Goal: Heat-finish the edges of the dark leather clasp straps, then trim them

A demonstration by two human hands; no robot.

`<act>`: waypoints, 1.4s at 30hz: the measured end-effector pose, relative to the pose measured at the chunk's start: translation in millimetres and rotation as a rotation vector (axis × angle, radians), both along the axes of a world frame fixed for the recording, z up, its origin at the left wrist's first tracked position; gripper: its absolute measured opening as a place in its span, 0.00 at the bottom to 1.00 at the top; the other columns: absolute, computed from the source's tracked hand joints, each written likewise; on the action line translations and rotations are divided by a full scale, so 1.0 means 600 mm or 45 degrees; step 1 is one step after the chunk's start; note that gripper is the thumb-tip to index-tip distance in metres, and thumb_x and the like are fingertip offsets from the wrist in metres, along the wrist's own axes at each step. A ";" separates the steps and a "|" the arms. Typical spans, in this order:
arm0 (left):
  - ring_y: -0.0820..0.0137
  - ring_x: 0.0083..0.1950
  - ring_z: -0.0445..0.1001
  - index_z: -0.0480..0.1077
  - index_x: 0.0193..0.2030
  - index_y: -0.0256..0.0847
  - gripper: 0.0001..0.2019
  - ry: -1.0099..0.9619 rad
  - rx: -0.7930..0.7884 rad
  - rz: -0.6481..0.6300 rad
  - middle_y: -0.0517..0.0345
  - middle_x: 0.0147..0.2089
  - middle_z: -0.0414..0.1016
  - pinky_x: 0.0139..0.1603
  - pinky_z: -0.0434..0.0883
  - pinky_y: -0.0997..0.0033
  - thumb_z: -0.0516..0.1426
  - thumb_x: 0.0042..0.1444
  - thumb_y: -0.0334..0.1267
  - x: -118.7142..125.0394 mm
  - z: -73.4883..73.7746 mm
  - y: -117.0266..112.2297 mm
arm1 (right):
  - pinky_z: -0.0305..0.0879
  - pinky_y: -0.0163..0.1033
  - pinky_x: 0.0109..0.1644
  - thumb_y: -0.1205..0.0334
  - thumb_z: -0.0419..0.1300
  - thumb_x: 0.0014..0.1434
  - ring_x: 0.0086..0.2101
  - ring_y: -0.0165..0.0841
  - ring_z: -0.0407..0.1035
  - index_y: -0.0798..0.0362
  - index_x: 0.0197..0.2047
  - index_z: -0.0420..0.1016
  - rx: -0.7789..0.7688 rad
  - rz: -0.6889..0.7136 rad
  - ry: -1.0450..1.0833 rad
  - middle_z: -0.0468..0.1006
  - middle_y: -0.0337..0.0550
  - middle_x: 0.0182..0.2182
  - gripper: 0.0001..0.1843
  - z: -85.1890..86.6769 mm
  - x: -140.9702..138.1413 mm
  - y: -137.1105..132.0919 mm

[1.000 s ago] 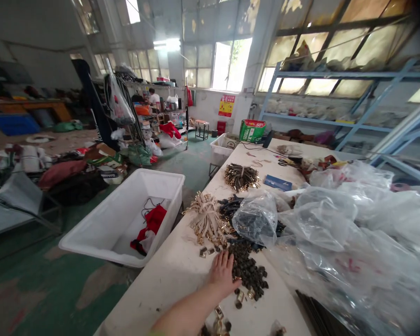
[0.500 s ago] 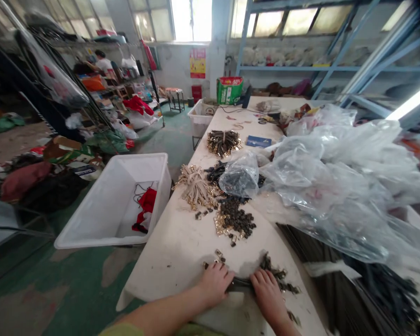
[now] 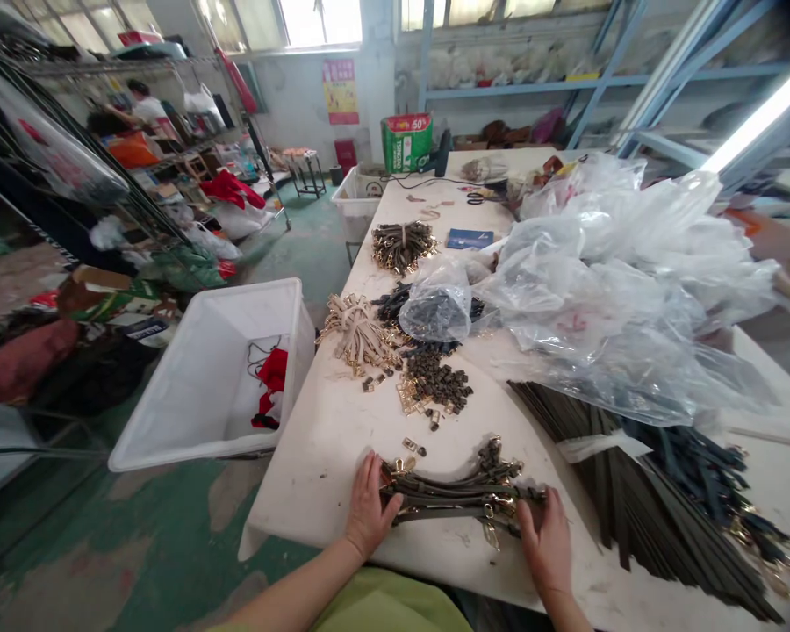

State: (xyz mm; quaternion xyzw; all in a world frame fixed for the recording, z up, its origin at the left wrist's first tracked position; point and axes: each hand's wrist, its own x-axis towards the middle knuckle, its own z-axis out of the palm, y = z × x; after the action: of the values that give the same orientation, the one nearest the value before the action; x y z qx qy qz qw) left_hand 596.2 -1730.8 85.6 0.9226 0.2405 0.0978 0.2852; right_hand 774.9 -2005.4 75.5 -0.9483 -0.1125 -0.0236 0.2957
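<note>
A bundle of dark straps with gold clasps lies across the near edge of the white table. My left hand presses against the bundle's left end, fingers together and stretched flat. My right hand cups the right end, fingers curled over the clasps there. Just beyond lie a few loose gold fittings and a heap of small dark fittings.
A long stack of dark straps and crumpled clear plastic bags fill the table's right. Tied strap bundles lie farther back. A white bin stands left of the table. A person sits far back by the racks.
The view has tilted down. My hands have spread apart to the two ends of the strap bundle, which now lies straightened out between them.
</note>
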 end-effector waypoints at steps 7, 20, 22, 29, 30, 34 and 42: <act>0.57 0.64 0.46 0.45 0.63 0.34 0.31 -0.052 0.011 -0.030 0.42 0.64 0.48 0.60 0.50 0.52 0.47 0.55 0.46 0.046 0.044 -0.003 | 0.48 0.50 0.59 0.43 0.45 0.54 0.58 0.44 0.47 0.64 0.61 0.46 -0.013 0.170 0.014 0.51 0.59 0.59 0.40 0.013 -0.012 0.050; 0.67 0.37 0.71 0.71 0.36 0.39 0.08 0.585 0.214 -0.625 0.53 0.37 0.71 0.38 0.67 0.69 0.54 0.51 0.37 0.300 0.107 0.058 | 0.45 0.47 0.60 0.69 0.52 0.49 0.56 0.40 0.52 0.53 0.59 0.55 -0.585 0.971 -0.350 0.58 0.45 0.58 0.32 0.078 -0.033 0.129; 0.65 0.43 0.69 0.68 0.43 0.37 0.12 0.545 0.273 -0.573 0.47 0.43 0.69 0.42 0.66 0.65 0.47 0.56 0.34 0.320 0.118 0.060 | 0.47 0.47 0.59 0.73 0.49 0.49 0.55 0.39 0.54 0.52 0.58 0.58 -0.597 0.924 -0.336 0.61 0.45 0.57 0.31 0.079 -0.020 0.132; 0.66 0.41 0.70 0.69 0.42 0.42 0.20 0.483 0.244 -0.859 0.53 0.40 0.72 0.43 0.66 0.67 0.48 0.53 0.53 0.250 0.133 0.010 | 0.49 0.47 0.58 0.68 0.50 0.52 0.54 0.39 0.56 0.48 0.57 0.60 -0.204 0.888 -0.037 0.64 0.44 0.55 0.27 0.097 -0.094 0.092; 0.66 0.41 0.71 0.70 0.42 0.41 0.20 0.483 0.228 -0.916 0.52 0.39 0.73 0.43 0.66 0.67 0.48 0.53 0.54 0.231 0.127 0.007 | 0.52 0.47 0.57 0.64 0.51 0.53 0.52 0.39 0.59 0.48 0.55 0.63 -0.082 0.816 0.129 0.66 0.44 0.53 0.24 0.090 -0.116 0.085; 0.66 0.43 0.71 0.70 0.43 0.39 0.18 0.488 0.233 -0.981 0.50 0.40 0.74 0.45 0.65 0.66 0.43 0.58 0.45 0.192 0.110 0.014 | 0.63 0.45 0.47 0.53 0.57 0.47 0.42 0.41 0.68 0.53 0.46 0.70 0.447 0.194 1.024 0.75 0.49 0.39 0.22 0.054 -0.174 0.082; 0.61 0.38 0.73 0.72 0.36 0.41 0.15 0.562 0.312 -1.037 0.51 0.35 0.76 0.41 0.66 0.60 0.48 0.54 0.45 0.231 0.121 -0.037 | 0.65 0.41 0.44 0.56 0.62 0.43 0.39 0.36 0.70 0.53 0.33 0.71 1.488 -0.526 1.651 0.77 0.44 0.34 0.14 0.076 -0.087 0.163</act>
State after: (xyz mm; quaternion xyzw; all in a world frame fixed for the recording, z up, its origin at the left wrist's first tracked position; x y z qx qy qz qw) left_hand 734.6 -1752.8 158.3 0.9674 -0.0991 -0.1924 0.1315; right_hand 722.4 -1907.9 121.1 -0.4749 0.2796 0.4104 0.7266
